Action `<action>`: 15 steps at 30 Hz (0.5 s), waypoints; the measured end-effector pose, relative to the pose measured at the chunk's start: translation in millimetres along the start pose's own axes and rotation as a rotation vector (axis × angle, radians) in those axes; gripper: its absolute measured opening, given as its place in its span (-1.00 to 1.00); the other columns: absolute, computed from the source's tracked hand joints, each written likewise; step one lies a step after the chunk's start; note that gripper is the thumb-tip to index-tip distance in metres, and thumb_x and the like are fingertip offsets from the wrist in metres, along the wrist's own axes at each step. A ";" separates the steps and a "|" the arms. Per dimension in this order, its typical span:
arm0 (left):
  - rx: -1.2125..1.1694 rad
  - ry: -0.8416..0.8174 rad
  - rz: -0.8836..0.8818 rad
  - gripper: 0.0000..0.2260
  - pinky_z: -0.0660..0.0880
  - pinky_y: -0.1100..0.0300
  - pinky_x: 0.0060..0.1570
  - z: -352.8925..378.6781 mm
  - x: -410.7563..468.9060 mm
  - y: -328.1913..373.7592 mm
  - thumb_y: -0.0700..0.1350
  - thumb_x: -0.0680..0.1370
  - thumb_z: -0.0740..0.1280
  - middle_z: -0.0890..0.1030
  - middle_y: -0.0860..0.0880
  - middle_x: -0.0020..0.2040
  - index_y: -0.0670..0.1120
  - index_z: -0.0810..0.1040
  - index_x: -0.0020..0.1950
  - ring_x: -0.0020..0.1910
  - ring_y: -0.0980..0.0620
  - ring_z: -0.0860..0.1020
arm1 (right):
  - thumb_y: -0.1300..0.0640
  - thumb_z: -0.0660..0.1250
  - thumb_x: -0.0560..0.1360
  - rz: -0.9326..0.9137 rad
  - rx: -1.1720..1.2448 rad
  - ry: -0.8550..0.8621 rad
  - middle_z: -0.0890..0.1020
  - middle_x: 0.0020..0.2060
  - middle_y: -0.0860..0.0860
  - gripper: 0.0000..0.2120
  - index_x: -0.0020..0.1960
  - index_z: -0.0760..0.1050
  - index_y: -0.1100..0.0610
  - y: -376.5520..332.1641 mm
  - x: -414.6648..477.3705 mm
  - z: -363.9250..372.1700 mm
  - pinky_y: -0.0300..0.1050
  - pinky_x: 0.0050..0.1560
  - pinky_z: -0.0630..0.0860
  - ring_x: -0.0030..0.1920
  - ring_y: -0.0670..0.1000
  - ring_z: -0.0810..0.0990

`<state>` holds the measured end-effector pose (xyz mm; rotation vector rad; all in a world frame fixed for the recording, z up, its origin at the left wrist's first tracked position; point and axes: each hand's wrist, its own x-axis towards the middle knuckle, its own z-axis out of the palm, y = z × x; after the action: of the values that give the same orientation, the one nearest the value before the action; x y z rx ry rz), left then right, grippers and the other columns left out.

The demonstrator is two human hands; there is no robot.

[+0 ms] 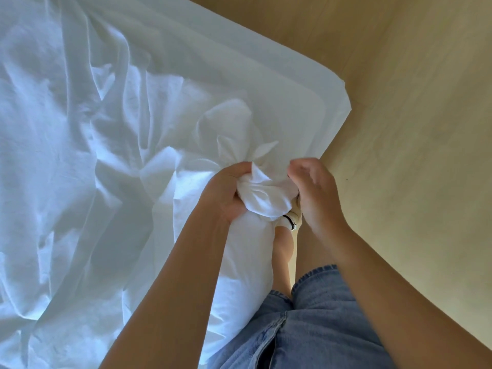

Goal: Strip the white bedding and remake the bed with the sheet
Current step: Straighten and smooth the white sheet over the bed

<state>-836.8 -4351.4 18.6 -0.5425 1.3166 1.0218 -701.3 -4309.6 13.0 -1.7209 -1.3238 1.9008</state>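
The white sheet (80, 155) covers most of the view. It lies loose and heavily creased over the bed (306, 83), with long folds running across the left and centre. Along the upper right the fabric lies flatter and follows the bed's edge down to a rounded corner.

The floor (412, 102) is a pale tan surface. It fills the right side, beyond the bed's edge and corner.

The person stands at the near edge of the bed, beside that corner. Blue denim shorts (319, 328) show at the bottom centre. Both bare forearms reach forward from the lower edge of the view.

The left hand (226, 193) grips a gathered wad of sheet (263, 193). Its fingers are curled tight into the fabric and clamped on the wad's left side. The wad sits raised above the bed surface at the near edge. Short points of cloth stick up behind it, and a column of fabric hangs down from it along the bed's side.

The right hand (316, 193) is just beside the right side of the wad. Its fingers are curled inward and held close together. It appears to touch the fabric, but whether it actually holds any cannot be told from this angle.

A white sock (291, 219) with a dark band shows below the wad, between the two hands.
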 end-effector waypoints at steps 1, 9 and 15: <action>0.075 0.015 -0.017 -0.71 0.57 0.01 -0.01 2.7 0.4 -2.1 -0.25 0.49 0.28 0.61 -0.26 0.10 -0.31 0.54 0.18 0.03 -0.18 0.60 | -0.14 0.32 0.41 -0.003 -0.038 -0.033 0.58 -0.21 -0.17 -0.74 -0.03 0.53 0.03 -6.5 3.0 3.9 -0.47 -0.24 0.40 -0.23 -0.27 0.53; -0.018 0.085 -0.040 -0.75 0.54 -0.07 0.01 -1.5 1.6 -0.5 -0.14 0.60 0.24 0.61 -0.25 0.12 -0.26 0.49 0.19 0.07 -0.19 0.60 | 0.09 0.20 0.60 -0.276 -0.346 0.028 0.23 -0.59 -0.10 -0.57 -0.40 0.13 -0.01 23.3 -0.5 23.1 -0.22 -0.44 0.19 -0.52 -0.10 0.26; -0.049 0.062 -0.012 -0.69 0.52 -0.08 0.09 -2.9 1.0 -5.0 -0.09 0.61 0.22 0.61 -0.21 0.11 -0.24 0.48 0.27 0.07 -0.18 0.60 | 0.08 0.26 0.57 -0.232 -0.289 -0.009 0.33 -0.56 -0.12 -0.62 -0.40 0.27 0.04 35.1 -5.9 11.7 -0.31 -0.47 0.22 -0.50 -0.14 0.31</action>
<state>-834.2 -4355.9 16.0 -0.6230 1.3445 1.0368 -697.1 -4338.4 -10.7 -1.5962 -1.7885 1.6564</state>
